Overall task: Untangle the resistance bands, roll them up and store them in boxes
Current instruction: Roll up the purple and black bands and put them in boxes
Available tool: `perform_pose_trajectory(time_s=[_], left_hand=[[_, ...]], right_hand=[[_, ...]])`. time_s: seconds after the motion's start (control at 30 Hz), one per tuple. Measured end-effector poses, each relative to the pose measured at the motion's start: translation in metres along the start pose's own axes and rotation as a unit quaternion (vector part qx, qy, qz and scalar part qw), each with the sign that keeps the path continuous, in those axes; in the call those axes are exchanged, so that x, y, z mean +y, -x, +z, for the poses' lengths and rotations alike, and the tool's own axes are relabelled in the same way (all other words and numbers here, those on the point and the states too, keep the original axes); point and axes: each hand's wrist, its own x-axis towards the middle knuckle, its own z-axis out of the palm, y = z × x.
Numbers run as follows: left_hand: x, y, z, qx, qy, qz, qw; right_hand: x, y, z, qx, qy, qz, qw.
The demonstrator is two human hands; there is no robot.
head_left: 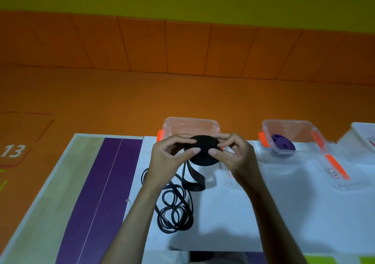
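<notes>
Your fingers (183, 140) are curled over the far side and top edge of the roll (205, 152), and both thumbs press its near face, so the left hand (172, 156) and the right hand (236, 156) pinch the black disc between them from either side. It is held up off the table (284, 213), its flat face turned toward you. What the coming move turns on is where the tail (192, 179) leaves the disc. It drops from the lower left edge, under your left thumb, and falls toward you to the cloth. There it runs into a heap of loose loops (174, 209) lying just inside your left forearm. The unwound length therefore sits below and nearer to you than the roll, on the left hand's side. As I judge it, winding must draw the band up from that side, with the left hand nearer to feed and guide it. Whether the loops are crossed or only stacked cannot be told from here, so expect a possible snag as they lift. The box (190, 124) stands open just behind the roll, away from you, with nothing visible in it. A second box (288, 124) to your right holds a rolled purple band (283, 144), and a clear lid (336, 170) lies in front of it.
</notes>
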Motion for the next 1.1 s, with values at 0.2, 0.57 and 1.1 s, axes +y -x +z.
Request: perform_pose_trajectory(time_s=[0.2,0.57,1.1], left_hand=[[-0.006,0.000,0.008,-0.025,0.032,-0.042,0.998],[-0.009,-0.001,0.022,0.005,0.020,-0.039,0.999],[-0.002,0.003,0.068,0.016,-0.006,-0.014,1.000]], right_hand=[[0.003,-0.004,-0.005,0.043,-0.007,-0.008,0.999],[0.005,-0.008,-0.016,0.042,-0.006,0.005,0.999],[0.008,-0.002,-0.057,0.000,-0.071,0.061,0.996]])
